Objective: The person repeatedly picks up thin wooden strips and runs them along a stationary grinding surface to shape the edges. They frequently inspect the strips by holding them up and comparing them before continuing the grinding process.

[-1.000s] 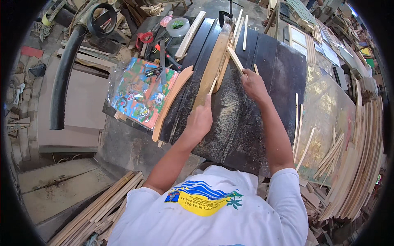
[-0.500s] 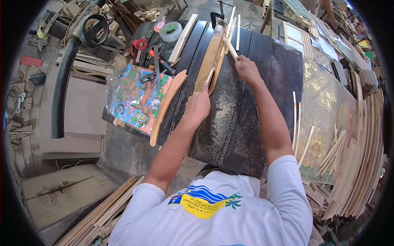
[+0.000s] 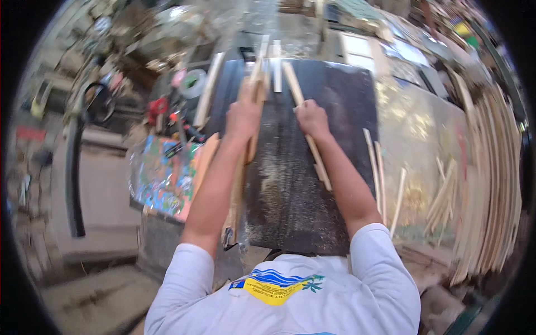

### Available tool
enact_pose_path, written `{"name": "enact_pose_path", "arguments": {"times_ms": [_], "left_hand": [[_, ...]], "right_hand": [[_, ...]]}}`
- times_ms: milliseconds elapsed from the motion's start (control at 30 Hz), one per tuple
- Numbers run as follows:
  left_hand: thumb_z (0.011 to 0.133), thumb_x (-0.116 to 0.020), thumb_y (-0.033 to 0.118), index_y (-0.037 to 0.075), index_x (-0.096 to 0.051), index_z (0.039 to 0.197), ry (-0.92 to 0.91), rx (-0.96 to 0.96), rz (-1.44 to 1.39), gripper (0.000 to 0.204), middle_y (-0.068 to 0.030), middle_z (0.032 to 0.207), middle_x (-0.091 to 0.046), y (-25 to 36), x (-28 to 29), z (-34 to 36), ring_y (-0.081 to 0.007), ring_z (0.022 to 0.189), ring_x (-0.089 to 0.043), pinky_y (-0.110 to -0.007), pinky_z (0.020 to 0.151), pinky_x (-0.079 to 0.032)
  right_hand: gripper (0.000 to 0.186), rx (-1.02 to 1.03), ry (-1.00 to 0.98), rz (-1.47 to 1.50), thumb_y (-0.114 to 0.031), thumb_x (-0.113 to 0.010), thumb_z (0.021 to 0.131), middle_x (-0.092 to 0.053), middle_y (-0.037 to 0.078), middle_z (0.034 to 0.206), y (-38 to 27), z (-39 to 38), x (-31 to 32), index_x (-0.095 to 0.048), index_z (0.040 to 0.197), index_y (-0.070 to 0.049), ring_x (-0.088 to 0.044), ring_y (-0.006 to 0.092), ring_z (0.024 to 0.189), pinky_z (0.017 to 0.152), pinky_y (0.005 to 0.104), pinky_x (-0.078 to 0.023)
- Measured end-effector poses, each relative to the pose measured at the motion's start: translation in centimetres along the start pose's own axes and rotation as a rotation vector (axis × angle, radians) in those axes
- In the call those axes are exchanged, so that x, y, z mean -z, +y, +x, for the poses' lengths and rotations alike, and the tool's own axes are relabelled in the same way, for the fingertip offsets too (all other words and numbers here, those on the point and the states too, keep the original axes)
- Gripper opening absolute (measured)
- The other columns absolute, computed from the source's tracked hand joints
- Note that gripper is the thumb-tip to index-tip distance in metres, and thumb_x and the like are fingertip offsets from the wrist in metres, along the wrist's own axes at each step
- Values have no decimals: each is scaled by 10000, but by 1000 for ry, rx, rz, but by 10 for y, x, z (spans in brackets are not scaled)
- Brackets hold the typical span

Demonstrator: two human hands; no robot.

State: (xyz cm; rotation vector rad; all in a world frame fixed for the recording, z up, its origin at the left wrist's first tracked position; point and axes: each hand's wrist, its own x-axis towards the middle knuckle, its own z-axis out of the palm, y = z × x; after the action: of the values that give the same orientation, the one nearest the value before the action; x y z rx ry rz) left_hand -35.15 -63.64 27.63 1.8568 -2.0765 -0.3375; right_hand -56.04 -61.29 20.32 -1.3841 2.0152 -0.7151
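A long, pale, straight wooden strip (image 3: 293, 84) slants over the right half of the black, sawdust-dusted flat tabletop (image 3: 346, 95), its top end near the far edge. On the tabletop's left half, a long brown wooden board (image 3: 236, 192) runs from near edge toward far edge; a thin pale wooden stick (image 3: 258, 62) juts past its top. A short white wooden slat (image 3: 277, 67) straddles the tabletop's far edge. Between the hands lies a sawdusty stretch of tabletop, giving sideways room; the near edge comes close to the white printed shirt (image 3: 329, 287). The right hand (image 3: 311, 119), over the tabletop's right half, is curled around the strip, fingers bent in. The left hand (image 3: 243, 120) rests over the board; blur hides its fingertips, so whether it pinches the stick I cannot tell. Beyond the tabletop's left edge sits a multicoloured patterned sheet in clear plastic (image 3: 159, 176)
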Motion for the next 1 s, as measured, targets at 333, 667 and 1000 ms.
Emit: {"name": "enact_pose_path", "arguments": {"times_ms": [333, 667, 1000], "left_hand": [[1027, -485, 91, 100, -449, 1601, -437, -123, -564, 575, -179, 781, -700, 65, -60, -139, -260, 657, -711, -421, 632, -562], [997, -586, 114, 41, -503, 1512, -733, -207, -561, 527, -284, 967, -729, 66, -91, -225, -446, 905, -753, -501, 798, -583], [1030, -580, 115, 0, -568, 1278, -839, 131, -912, 274, -87, 815, -687, 54, -87, -245, -110, 638, -645, -312, 611, -554]], "right_hand": [[333, -154, 345, -72, -288, -714, 951, -712, 220, 1158, 194, -144, 128, -755, 1132, -11, -658, 402, 1115, 992, 489, -517], [336, -776, 722, -661, -275, -710, 949, -673, 217, 1175, 430, -226, 280, -690, 1163, -16, -663, 431, 1164, 939, 555, -557], [221, -413, 693, 167, -231, -780, 954, -729, 106, 864, 354, -190, 244, -756, 1005, -17, -705, 238, 802, 735, 375, -572]]}}
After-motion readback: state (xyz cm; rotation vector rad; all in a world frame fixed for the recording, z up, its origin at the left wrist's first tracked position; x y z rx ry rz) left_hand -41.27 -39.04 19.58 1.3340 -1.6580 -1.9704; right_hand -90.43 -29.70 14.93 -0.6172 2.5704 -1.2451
